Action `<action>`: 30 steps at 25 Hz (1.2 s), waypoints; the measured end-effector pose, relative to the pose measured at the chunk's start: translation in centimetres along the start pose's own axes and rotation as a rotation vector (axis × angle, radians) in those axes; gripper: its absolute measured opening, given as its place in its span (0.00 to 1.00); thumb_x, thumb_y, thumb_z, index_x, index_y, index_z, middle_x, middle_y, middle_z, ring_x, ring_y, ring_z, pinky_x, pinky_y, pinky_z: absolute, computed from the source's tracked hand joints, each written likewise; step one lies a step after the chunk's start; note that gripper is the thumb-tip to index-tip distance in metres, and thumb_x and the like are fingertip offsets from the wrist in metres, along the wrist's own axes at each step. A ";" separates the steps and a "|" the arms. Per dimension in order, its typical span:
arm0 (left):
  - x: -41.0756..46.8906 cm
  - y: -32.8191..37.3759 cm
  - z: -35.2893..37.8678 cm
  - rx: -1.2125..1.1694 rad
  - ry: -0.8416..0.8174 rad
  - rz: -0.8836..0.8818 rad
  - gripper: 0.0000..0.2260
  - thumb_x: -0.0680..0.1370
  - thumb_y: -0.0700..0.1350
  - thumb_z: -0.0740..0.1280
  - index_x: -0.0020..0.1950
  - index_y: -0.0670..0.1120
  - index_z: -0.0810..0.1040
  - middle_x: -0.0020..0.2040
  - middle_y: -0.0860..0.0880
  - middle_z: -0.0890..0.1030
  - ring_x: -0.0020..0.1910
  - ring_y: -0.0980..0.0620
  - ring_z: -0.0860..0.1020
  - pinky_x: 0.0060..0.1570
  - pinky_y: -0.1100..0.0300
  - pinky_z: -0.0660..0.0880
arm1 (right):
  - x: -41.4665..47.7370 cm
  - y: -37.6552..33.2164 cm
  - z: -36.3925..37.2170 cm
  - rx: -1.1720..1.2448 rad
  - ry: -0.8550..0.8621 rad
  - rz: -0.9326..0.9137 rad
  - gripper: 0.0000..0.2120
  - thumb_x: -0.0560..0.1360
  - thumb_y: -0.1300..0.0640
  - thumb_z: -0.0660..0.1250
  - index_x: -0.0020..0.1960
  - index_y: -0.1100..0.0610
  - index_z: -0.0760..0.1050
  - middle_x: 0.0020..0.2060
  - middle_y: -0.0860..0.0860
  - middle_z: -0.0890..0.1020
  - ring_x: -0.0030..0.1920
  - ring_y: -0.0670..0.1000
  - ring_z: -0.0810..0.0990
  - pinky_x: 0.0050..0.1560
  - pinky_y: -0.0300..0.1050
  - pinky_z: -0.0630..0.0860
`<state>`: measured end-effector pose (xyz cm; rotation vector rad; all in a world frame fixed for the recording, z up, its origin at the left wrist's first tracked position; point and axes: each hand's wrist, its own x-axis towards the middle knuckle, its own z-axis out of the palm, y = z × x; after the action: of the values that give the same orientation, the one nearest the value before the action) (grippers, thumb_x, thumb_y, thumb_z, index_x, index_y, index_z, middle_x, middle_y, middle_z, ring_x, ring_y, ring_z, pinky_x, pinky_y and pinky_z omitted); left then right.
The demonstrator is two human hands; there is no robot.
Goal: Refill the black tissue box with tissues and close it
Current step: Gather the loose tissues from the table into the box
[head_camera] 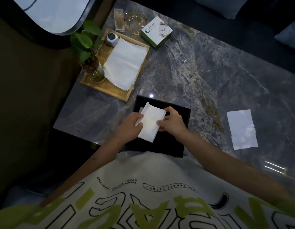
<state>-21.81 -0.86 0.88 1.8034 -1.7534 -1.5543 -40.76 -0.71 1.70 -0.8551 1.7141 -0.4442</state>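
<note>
The black tissue box (181,116) lies open at the near edge of the marble table (209,76), mostly covered by my hands. Above it I hold a folded white tissue (150,123). My left hand (128,128) pinches its left edge. My right hand (172,123) grips its right edge. A single flat tissue (241,129) lies on the table to the right. A larger stack of white tissues (125,63) rests in the wooden tray (110,90) at the upper left.
The tray also holds a plant in a glass vase (92,70) and a small silver object (111,38). Behind it stand a glass ashtray (135,23), a clear box (119,19) and a white-green carton (156,33). Dark seating surrounds the table.
</note>
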 end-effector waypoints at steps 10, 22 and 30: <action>0.6 0.5 1.9 0.117 -0.104 -0.070 0.01 0.77 0.38 0.61 0.48 0.43 0.69 0.52 0.45 0.70 0.48 0.47 0.72 0.45 0.59 0.67 | 0.7 -0.9 2.1 -0.532 0.033 -0.210 0.13 0.71 0.66 0.60 0.50 0.51 0.65 0.35 0.55 0.76 0.31 0.53 0.73 0.29 0.49 0.73; 1.5 -0.5 3.0 0.101 -0.151 -0.138 0.03 0.77 0.35 0.61 0.48 0.36 0.69 0.61 0.33 0.69 0.53 0.38 0.72 0.39 0.62 0.59 | 1.1 -2.2 3.7 -0.970 -0.119 -0.146 0.12 0.75 0.64 0.64 0.58 0.61 0.75 0.53 0.59 0.77 0.51 0.59 0.78 0.43 0.46 0.71; 1.6 -1.0 3.2 0.140 -0.173 -0.096 0.19 0.77 0.35 0.61 0.66 0.30 0.67 0.74 0.36 0.60 0.68 0.40 0.67 0.60 0.61 0.64 | 0.7 -2.7 3.9 -1.069 -0.199 -0.148 0.17 0.73 0.68 0.63 0.33 0.56 0.58 0.41 0.56 0.69 0.40 0.56 0.73 0.32 0.43 0.65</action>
<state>-23.99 -0.23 -2.12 1.8934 -1.9231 -1.7103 -36.32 -2.51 1.88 -1.7122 1.6536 0.5286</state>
